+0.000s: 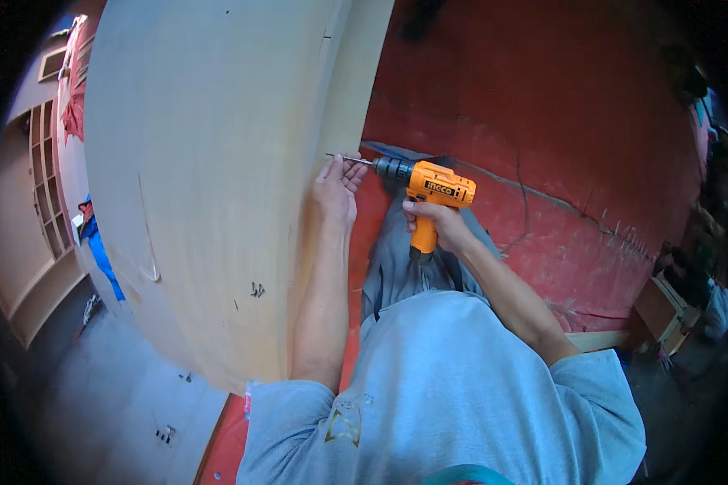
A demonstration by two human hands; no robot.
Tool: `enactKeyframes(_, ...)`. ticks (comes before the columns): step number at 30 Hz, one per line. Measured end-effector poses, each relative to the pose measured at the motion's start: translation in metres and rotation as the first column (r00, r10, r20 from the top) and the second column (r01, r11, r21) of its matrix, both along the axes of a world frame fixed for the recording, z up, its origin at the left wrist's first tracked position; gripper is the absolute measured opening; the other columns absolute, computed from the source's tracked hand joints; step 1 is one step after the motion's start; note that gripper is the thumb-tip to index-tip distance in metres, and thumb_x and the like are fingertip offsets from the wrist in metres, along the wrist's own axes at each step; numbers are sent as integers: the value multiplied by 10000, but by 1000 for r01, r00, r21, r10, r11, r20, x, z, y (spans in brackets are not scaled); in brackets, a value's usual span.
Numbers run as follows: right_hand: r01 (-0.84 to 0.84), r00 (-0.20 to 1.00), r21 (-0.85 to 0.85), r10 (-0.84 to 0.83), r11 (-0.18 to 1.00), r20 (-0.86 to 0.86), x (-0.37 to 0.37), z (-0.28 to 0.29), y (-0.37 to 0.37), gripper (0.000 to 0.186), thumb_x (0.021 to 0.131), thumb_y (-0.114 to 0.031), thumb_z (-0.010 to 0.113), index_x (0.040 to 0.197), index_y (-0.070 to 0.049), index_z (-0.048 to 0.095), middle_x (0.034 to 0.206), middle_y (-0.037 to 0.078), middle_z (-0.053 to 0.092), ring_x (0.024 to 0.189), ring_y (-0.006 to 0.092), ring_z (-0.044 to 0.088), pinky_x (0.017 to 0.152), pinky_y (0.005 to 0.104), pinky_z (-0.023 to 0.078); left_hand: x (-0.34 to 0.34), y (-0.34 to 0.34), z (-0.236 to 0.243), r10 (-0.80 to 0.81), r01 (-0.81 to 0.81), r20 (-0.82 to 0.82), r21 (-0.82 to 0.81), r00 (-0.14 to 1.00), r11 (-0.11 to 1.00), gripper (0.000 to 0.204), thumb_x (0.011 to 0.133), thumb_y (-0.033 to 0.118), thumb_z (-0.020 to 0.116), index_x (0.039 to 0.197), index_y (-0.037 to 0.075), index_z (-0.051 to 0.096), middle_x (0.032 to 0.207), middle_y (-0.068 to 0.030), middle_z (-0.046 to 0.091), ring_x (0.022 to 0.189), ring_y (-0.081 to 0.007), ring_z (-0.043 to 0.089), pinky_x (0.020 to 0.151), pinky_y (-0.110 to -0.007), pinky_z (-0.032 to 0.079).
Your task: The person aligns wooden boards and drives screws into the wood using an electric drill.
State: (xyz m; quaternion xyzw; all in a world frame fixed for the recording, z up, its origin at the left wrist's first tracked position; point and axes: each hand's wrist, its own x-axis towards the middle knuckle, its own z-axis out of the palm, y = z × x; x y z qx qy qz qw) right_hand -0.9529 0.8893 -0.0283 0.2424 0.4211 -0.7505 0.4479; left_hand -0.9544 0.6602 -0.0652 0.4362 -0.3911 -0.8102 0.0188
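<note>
My right hand (438,217) is wrapped round the grip of an orange and black cordless drill (441,186), its nose pointing left. A thin silver bit (360,161) runs from the black chuck (392,168) to my left hand (338,187). The fingers of that hand pinch round the end of the bit, where a thin dark piece that looks like a screw (332,154) sticks out to the left. Its tip is near the edge of a large pale wooden panel (210,162); I cannot tell whether it touches.
Several loose dark screws (257,289) lie on the panel. More small dark pieces (164,435) are on a pale surface at the lower left. A red floor covering (526,97) spreads to the right, with a seam across it. Wooden frames (47,178) stand at far left.
</note>
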Motion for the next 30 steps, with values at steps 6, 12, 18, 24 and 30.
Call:
enactKeyframes(6, 35, 999, -76, -33, 996, 25, 1, -1, 2, 286, 876, -154, 808, 1095, -65, 645, 850, 27, 650, 671, 147, 642, 638, 313, 545, 4, 7, 10, 90, -86, 56, -76, 994, 993, 250, 1074, 199, 599, 1136, -39, 640, 1015, -165, 725, 863, -227, 739, 823, -356, 655)
enactKeyframes(12, 36, 999, -68, -33, 997, 42, 4, -12, 4, 305, 879, -156, 808, 1123, -66, 650, 889, 26, 673, 671, 142, 641, 640, 304, 547, 0, 9, 15, 70, -59, 86, -123, 994, 991, 265, 1074, 194, 597, 1162, -53, 631, 1014, -168, 722, 888, -236, 738, 833, -360, 654)
enactKeyframes(18, 15, 1000, -72, -13, 997, 22, -1, -8, 6, 295, 887, -168, 801, 1115, -76, 638, 854, 23, 646, 686, 136, 630, 686, 321, 553, 2, 10, 16, 75, -63, 83, -138, 994, 988, 247, 1073, 194, 597, 1147, -40, 632, 1025, -172, 725, 916, -240, 741, 840, -366, 653)
enactKeyframes(24, 40, 999, -101, -37, 994, 28, 1, -15, 5, 325, 866, -145, 820, 1124, -66, 638, 893, 26, 671, 691, 141, 640, 665, 318, 559, 0, 8, 17, 55, -36, 103, -179, 993, 983, 249, 1074, 196, 598, 1145, -41, 631, 1017, -171, 728, 918, -244, 743, 841, -361, 653)
enactKeyframes(30, 2, 1000, -108, 1, 994, 26, 0, -21, 9, 301, 869, -139, 820, 1099, -65, 640, 882, 28, 667, 693, 137, 638, 653, 313, 555, 4, 18, 59, -92, 216, 286, -440, 954, 872, 339, 1045, 227, 658, 1217, -63, 624, 1003, -173, 738, 874, -237, 737, 802, -344, 633)
